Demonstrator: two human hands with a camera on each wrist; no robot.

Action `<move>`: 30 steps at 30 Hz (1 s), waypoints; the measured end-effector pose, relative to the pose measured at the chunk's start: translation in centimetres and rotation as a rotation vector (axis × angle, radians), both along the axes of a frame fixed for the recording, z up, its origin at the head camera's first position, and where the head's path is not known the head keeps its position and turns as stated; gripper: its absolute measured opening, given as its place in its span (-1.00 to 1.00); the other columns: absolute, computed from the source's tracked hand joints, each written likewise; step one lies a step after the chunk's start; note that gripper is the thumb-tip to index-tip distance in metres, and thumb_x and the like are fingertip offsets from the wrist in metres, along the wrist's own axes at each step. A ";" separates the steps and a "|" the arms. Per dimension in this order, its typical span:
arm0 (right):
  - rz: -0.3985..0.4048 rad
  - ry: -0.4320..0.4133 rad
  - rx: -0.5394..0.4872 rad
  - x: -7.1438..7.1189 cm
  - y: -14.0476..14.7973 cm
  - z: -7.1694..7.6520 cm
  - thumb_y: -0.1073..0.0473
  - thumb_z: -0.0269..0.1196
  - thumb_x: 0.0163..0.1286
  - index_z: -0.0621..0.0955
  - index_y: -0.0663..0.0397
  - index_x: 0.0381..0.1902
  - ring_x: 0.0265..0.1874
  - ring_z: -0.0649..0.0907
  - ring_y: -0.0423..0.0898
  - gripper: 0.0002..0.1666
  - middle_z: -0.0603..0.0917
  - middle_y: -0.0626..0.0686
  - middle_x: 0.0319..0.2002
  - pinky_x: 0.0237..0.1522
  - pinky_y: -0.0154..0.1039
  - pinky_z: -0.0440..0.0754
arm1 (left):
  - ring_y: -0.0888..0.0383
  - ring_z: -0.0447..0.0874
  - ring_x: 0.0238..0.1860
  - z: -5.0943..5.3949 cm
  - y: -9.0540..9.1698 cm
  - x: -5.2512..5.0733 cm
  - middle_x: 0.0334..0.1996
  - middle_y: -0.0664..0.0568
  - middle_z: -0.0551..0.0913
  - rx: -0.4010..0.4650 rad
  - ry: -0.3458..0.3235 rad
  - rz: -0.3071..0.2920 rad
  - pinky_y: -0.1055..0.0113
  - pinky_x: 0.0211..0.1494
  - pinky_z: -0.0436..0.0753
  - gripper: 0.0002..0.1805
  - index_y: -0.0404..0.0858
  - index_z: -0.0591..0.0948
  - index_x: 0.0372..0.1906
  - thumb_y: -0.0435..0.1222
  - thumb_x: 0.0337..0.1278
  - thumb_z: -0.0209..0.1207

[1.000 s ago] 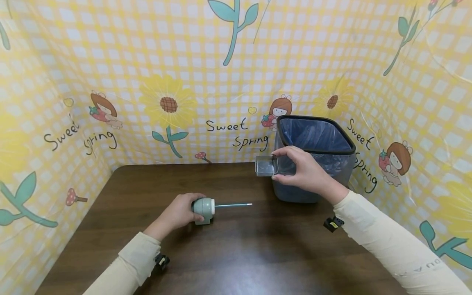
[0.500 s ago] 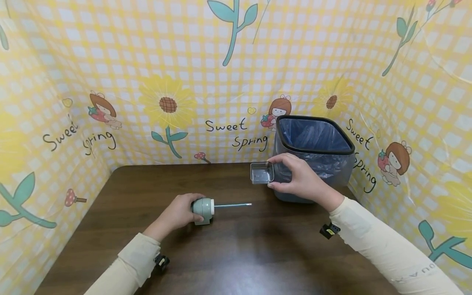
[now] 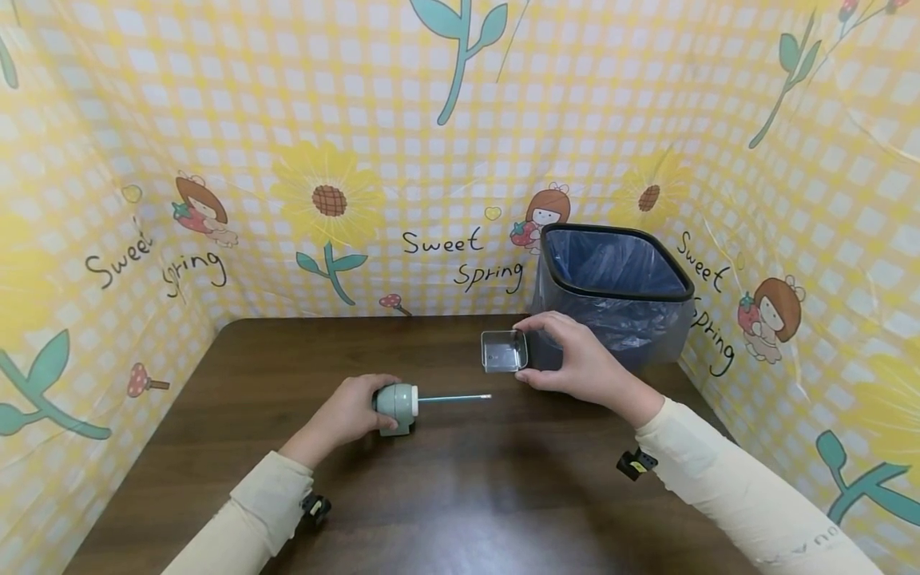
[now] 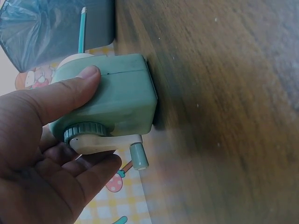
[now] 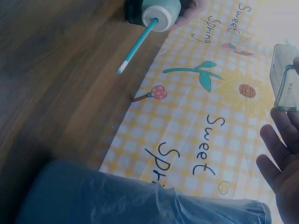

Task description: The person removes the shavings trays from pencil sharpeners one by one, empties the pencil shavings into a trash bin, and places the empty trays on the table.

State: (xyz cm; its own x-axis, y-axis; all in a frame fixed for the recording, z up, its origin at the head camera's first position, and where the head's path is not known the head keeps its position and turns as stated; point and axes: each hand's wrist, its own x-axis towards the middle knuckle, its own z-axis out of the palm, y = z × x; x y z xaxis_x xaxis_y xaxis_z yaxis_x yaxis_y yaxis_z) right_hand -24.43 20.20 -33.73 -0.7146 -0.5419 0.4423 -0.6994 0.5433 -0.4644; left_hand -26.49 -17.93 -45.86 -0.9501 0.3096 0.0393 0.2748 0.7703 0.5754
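My left hand [image 3: 348,414] grips a green crank pencil sharpener [image 3: 397,403] on the table. Its thumb lies over the body in the left wrist view, with fingers on the side where the crank handle [image 4: 110,142] sticks out. A teal pencil [image 3: 454,398] points out of the sharpener's white front ring [image 5: 157,18], eraser end outward. My right hand [image 3: 585,367] pinches one end of a small clear plastic shavings drawer [image 3: 501,352] between thumb and fingertips. That drawer is held above the table, to the right of the sharpener and beyond the pencil's tip. No shavings show inside it.
A trash bin [image 3: 611,339] with a black rim and a bluish liner stands at the back right, just behind my right hand. Dark wooden table [image 3: 431,503] lies under both hands. Patterned yellow cloth [image 3: 446,184] walls off the back and sides.
My right hand has moved down, left and nearer, away from the bin, tilting the drawer so its inside faces me more. The left hand, sharpener and pencil have stayed still.
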 end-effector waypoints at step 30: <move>0.037 -0.054 -0.036 1.6 -1.6 -3.1 -0.02 0.59 0.12 0.58 -0.20 0.19 0.03 0.60 -0.09 -0.32 0.62 -0.20 0.10 -0.04 -0.08 0.62 | 0.07 0.65 -0.10 0.0 -0.1 -0.1 0.05 -0.01 0.72 0.000 0.002 -0.005 0.05 -0.01 0.66 -0.25 -0.13 0.63 0.25 -0.24 -0.18 0.63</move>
State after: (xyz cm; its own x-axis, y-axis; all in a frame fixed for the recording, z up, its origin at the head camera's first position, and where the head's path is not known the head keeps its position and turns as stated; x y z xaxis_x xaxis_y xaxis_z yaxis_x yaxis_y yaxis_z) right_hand -22.83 18.60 -36.87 -0.7178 -0.5528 0.4233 -0.6921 0.4999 -0.5208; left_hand -26.54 -17.98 -45.91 -0.9484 0.3144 0.0414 0.2800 0.7691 0.5745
